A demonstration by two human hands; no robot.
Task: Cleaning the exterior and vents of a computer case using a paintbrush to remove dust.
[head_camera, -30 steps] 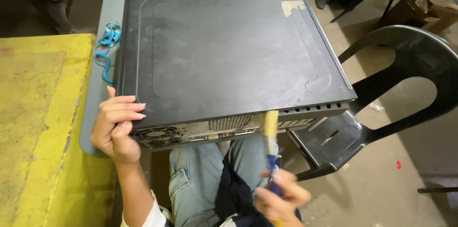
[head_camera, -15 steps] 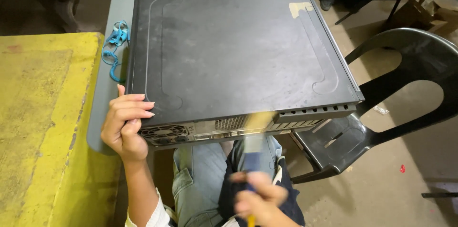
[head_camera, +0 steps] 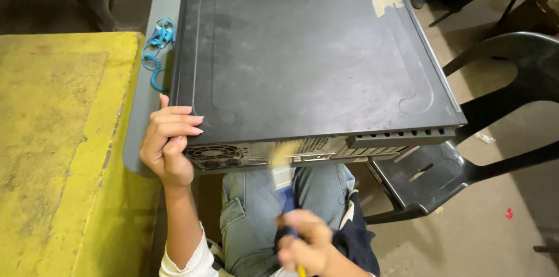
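a black desktop computer case (head_camera: 308, 56) lies flat on a grey table (head_camera: 152, 50), its dusty side panel facing up and its rear face, with a fan grille (head_camera: 212, 155) and slotted vents, hanging at the near edge over the person's lap. the left hand (head_camera: 166, 143) grips the near left corner of the case, fingers curled over the top edge, steadying it. the right hand (head_camera: 305, 248) is low in the near part of the scene, closed around the handle of a paintbrush (head_camera: 282, 166); the brush is motion-blurred, its pale bristles right at the rear face just right of the fan grille, so it seems to be sweeping dust off the back panel. the step in hand looks like brushing the rear ports and vents. the next stroke calls for the left hand keeping the case from sliding while the bristles work along the vent slots toward the right. a blue coiled cable (head_camera: 156, 50) lies on the table beside the far left of the case, a yellow surface (head_camera: 58, 137) sits to the left, and a black plastic chair (head_camera: 466, 155) stands at the right
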